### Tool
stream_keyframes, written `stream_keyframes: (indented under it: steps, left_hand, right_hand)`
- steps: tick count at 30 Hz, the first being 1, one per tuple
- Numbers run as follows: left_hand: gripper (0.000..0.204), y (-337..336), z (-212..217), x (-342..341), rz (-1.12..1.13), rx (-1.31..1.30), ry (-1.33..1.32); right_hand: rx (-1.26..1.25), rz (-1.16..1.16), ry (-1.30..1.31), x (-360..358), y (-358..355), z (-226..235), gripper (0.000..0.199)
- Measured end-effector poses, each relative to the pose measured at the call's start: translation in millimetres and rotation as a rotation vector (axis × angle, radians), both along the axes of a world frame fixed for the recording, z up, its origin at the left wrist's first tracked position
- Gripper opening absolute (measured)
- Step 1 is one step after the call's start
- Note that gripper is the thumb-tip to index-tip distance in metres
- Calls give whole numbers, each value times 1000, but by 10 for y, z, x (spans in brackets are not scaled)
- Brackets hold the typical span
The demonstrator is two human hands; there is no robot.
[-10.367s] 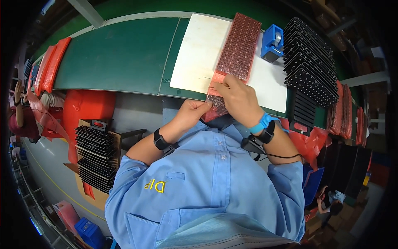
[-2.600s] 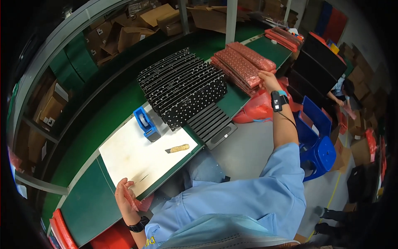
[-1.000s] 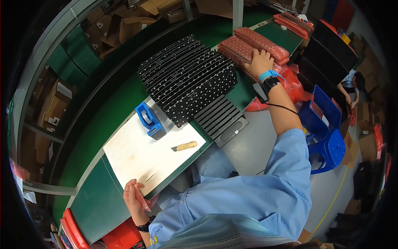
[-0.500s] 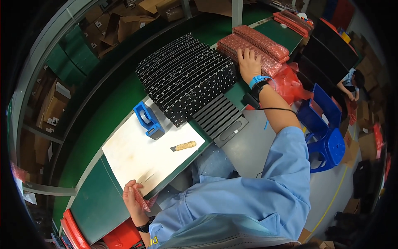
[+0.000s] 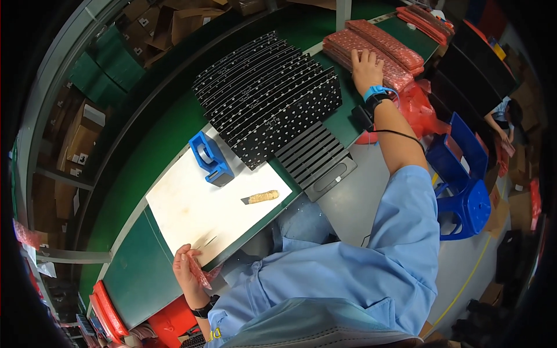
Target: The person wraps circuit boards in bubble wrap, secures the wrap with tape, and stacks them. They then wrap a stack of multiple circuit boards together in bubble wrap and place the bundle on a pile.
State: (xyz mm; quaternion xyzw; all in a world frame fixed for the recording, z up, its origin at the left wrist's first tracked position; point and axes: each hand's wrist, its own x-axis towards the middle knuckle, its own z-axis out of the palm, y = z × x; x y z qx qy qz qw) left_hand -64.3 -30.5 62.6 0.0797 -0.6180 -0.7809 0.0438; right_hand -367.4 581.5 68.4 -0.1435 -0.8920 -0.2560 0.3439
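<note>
My left hand (image 5: pixel 184 269) is closed on a piece of red bubble wrap (image 5: pixel 201 275) at the near left corner of a white board (image 5: pixel 185 200). Farther off, my right hand (image 5: pixel 366 71) lies on a stack of red bubble-wrap bags (image 5: pixel 386 47), fingers spread over its near side. On the board rest a blue tape dispenser (image 5: pixel 216 168) and a short blade with a tan wrapped handle (image 5: pixel 264 196). Beyond them stands a row of black panels with white marks (image 5: pixel 272 124). A dark slotted panel (image 5: pixel 310 155) lies at the bench's near edge.
Loose red plastic (image 5: pixel 415 110) hangs beside the stack. A blue plastic stool (image 5: pixel 464 203) stands to the right on the floor. More red packs (image 5: pixel 426 23) lie at the bench's far end. Another person (image 5: pixel 503 119) is at far right. Cardboard boxes (image 5: pixel 87 130) fill shelving at left.
The whole view has shifted slightly, so the bench appears a little higher and farther right. My right hand stays on the bubble-wrap stack, and my left still holds its piece.
</note>
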Motion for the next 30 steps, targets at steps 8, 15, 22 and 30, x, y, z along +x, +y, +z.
stream_keyframes:
  steps: [8, 15, 22, 30]
  left_hand:
    - [38, -104, 50, 185, 133, -130, -153]
    - [32, -98, 294, 110, -147, 368, 25]
    - [10, 155, 879, 254, -134, 234, 166]
    - [30, 350, 1181, 229, -367, -449, 755]
  right_hand:
    - [-99, 245, -53, 62, 297, 94, 43]
    - [-741, 709, -70, 376, 668, 828, 35]
    - [-975, 1656, -136, 2486, -1700, 1317, 28]
    - [-1204, 1548, -1258, 2938, -4050, 830, 51]
